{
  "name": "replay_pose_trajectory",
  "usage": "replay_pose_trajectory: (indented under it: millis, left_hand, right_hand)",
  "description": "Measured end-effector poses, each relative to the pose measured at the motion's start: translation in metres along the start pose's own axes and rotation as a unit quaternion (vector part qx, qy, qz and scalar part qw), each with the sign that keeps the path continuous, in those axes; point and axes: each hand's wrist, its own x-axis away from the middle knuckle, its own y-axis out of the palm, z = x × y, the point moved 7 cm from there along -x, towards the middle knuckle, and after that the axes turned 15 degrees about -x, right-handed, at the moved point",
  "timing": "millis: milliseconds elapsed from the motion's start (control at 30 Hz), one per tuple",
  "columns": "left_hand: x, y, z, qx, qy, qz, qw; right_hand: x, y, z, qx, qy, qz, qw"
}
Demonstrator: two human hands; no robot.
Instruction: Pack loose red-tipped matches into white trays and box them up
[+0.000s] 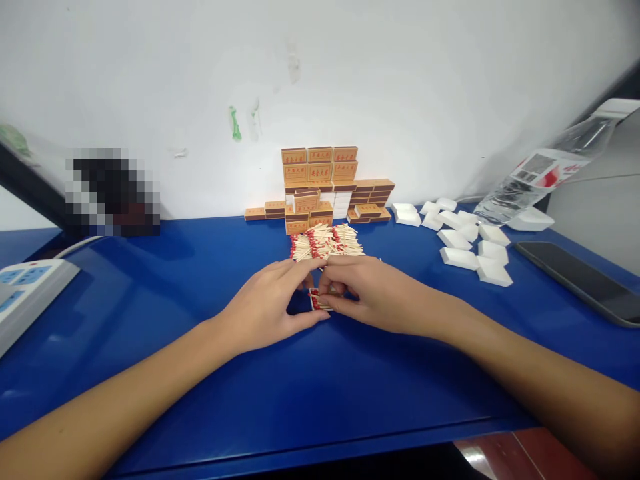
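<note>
We hold a small white cardboard tray (320,301) low on the blue table top (300,393), both hands pressed together around it. The left hand (273,303) pinches its near-left corner, thumb along the near edge. The right hand (370,297) curls its fingertips over the tray's far-right part and hides most of it. Red match heads show at the end under the left hand, so the tray's long axis seems to run from hand to hand, and neither hand is nearer to it. Just beyond the grip lies a loose heap of red-tipped wooden matches (326,241), nearly touching our fingertips. Farther beyond it, a stack of orange-and-brown cardboard matchboxes (320,175) stands against the white wall (400,80). Their labels carry red characters too small for us to read. Right of the grip, well apart, lie scattered empty white trays (467,241), then a tilted clear plastic bottle (543,175) whose red-and-white label is illegible, and a dark flat phone (583,281). Far left of the grip sits a white power strip (27,287).
</note>
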Motion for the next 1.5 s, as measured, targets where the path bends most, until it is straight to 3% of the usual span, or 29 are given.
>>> replay_pose_trajectory:
  millis: [367, 567, 767, 1033, 1233, 1400, 1500]
  left_hand:
    - [-0.001, -0.002, -0.001, 0.015, -0.011, 0.000, 1.000]
    - [-0.001, 0.000, 0.000, 0.019, -0.006, -0.014, 1.000]
    - [0.000, -0.005, -0.004, 0.030, -0.017, 0.025, 0.999]
    - [-0.001, 0.002, -0.007, 0.021, -0.024, -0.023, 0.999]
    - [-0.001, -0.002, -0.012, 0.035, -0.043, 0.001, 0.998]
    - [-0.001, 0.001, -0.014, 0.023, -0.050, -0.023, 0.998]
    - [-0.002, -0.001, -0.014, 0.017, -0.053, -0.006, 0.998]
  right_hand:
    - [0.003, -0.017, -0.002, 0.034, -0.016, -0.009, 0.999]
    - [-0.001, -0.038, 0.013, 0.081, 0.019, 0.101, 0.991]
    - [-0.009, -0.018, 0.031, 0.046, 0.077, 0.098, 0.991]
    - [-0.009, -0.017, 0.039, 0.037, 0.108, 0.107, 0.988]
    - [-0.004, -0.022, 0.041, 0.080, 0.101, 0.066, 0.989]
    - [0.001, -0.037, 0.033, 0.090, 0.069, 0.076, 0.991]
    - [0.001, -0.030, 0.023, 0.056, 0.034, 0.047, 0.997]
